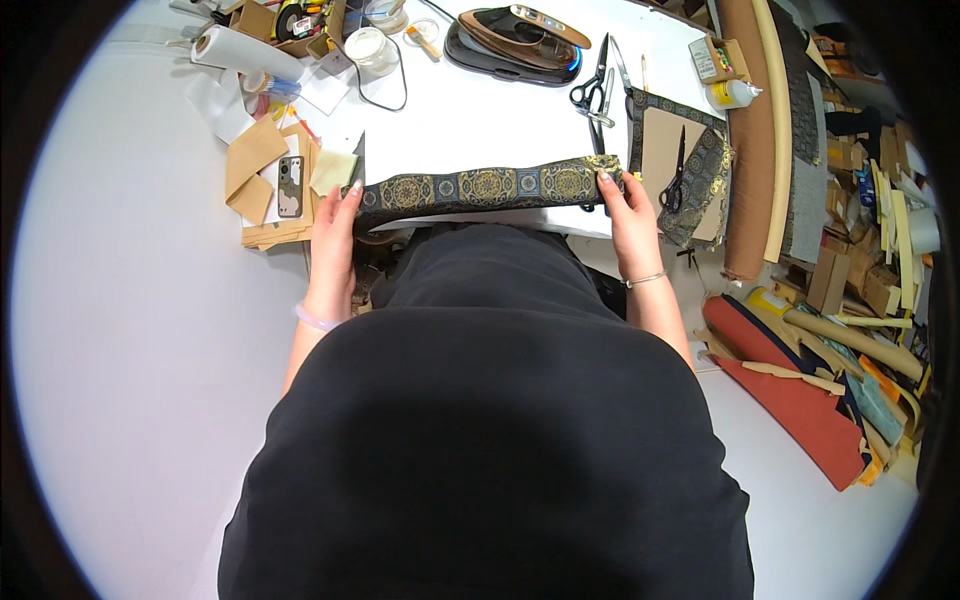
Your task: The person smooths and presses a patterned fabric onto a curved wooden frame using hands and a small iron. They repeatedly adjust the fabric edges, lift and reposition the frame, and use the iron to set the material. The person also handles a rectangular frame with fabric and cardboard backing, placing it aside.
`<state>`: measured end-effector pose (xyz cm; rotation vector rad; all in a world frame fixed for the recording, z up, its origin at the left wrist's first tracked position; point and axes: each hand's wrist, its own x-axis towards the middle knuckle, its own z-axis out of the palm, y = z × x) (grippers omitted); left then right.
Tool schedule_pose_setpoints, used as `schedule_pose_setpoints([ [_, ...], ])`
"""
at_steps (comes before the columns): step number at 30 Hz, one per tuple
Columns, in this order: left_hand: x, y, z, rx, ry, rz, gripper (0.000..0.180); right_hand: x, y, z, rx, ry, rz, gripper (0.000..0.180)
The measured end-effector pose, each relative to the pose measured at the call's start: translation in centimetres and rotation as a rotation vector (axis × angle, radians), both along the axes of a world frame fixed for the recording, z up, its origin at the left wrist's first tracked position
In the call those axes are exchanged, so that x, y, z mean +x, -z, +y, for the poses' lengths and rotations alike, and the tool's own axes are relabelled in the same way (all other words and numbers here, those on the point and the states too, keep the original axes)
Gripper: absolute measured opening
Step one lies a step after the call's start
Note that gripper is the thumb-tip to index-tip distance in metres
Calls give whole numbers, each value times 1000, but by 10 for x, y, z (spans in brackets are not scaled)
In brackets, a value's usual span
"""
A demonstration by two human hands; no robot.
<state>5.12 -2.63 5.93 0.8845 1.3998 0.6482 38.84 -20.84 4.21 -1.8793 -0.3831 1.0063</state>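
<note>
White table [440, 135], its near edge crossed by the item below. Brown roll [748, 150], upright in view along the table's right side. Patterned fabric strip [490, 187], dark with gold and blue medallions, held lengthwise between two hands; whether the table is touched by it cannot be told. It is judged light, soft and pliable, with little slip and low fragility; sagging or twisting is likely if one end is let go, so hold is best taken at both ends, with light tension. Iron [520, 40], rested on a dark base. Left hand [338, 225] and right hand [630, 220]: each end pinched under a thumb, the fingertips behind partly hidden. Black scissors [675, 185], laid on patterned cloth [712, 160]. Phone [290, 187], placed on brown paper [252, 157].
</note>
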Motion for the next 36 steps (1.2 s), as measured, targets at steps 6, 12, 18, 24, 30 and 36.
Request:
schedule_pose_setpoints([
  [6, 3, 14, 5, -35, 95, -70, 55, 0, 11, -13, 69, 178, 150, 61],
  [12, 17, 16, 31, 45, 133, 48, 84, 0, 13, -22, 103, 175, 175, 62],
  [18, 17, 21, 39, 153, 159, 88, 89, 4, 22, -25, 136, 34, 101, 59],
  [24, 16, 33, 34, 140, 87, 44, 90, 12, 37, -29, 160, 181, 245, 58],
  [30, 11, 38, 28, 131, 70, 35, 92, 6, 19, -23, 112, 86, 130, 55],
  [36, 17, 30, 16, 343, 69, 282, 87, -1, 0, -16, 100, 41, 61, 51],
])
